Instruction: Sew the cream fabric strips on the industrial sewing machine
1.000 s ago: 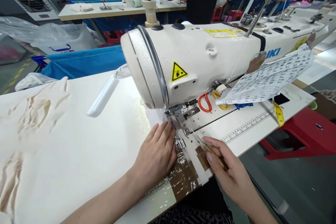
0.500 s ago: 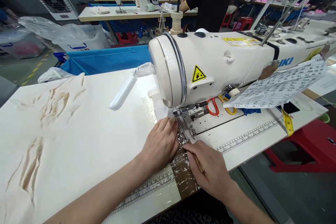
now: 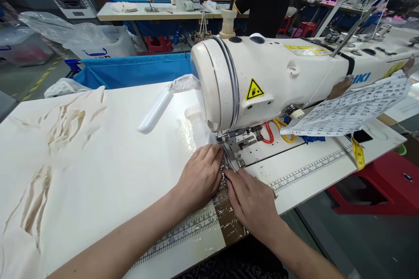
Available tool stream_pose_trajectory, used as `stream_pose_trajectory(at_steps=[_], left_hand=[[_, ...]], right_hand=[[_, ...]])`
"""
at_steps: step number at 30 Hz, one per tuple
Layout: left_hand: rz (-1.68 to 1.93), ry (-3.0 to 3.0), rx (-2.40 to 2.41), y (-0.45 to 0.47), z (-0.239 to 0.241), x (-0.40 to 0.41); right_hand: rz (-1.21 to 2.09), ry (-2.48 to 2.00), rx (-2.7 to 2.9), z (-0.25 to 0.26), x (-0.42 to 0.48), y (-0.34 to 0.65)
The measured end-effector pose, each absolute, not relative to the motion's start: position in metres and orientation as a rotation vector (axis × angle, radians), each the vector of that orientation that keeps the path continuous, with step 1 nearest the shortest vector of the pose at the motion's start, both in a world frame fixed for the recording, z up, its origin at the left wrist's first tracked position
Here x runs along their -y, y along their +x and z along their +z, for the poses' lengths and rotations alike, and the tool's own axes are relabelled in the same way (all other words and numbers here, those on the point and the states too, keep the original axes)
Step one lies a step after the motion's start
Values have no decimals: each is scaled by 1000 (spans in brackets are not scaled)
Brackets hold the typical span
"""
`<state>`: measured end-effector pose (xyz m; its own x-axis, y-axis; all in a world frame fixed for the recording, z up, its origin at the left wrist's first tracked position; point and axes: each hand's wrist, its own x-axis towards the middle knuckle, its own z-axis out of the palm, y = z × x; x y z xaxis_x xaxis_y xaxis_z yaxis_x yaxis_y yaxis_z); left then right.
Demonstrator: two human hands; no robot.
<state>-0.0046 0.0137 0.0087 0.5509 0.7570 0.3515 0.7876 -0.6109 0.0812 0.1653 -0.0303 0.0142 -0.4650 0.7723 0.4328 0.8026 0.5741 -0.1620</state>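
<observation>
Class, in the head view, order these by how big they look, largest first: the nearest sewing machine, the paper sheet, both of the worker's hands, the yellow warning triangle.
1. Sewing machine
2. Paper sheet
3. Left hand and right hand: too alike to rank
4. Warning triangle

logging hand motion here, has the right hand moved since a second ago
Yes. Judged against the sewing machine, the right hand has moved left in the view, toward the left hand, narrowing the gap between them.
</observation>
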Motion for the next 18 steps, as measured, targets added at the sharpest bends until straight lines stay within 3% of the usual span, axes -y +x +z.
stream_pose_trajectory(at_steps=[11,18], left_hand=[[-561,-2679,1391,-13,5,-25],[-514,-2690,1447,-16,20,-19]], right_hand=[[-200,-1423,2426,11,29,156],[31,-1302,2309,15,45,167]])
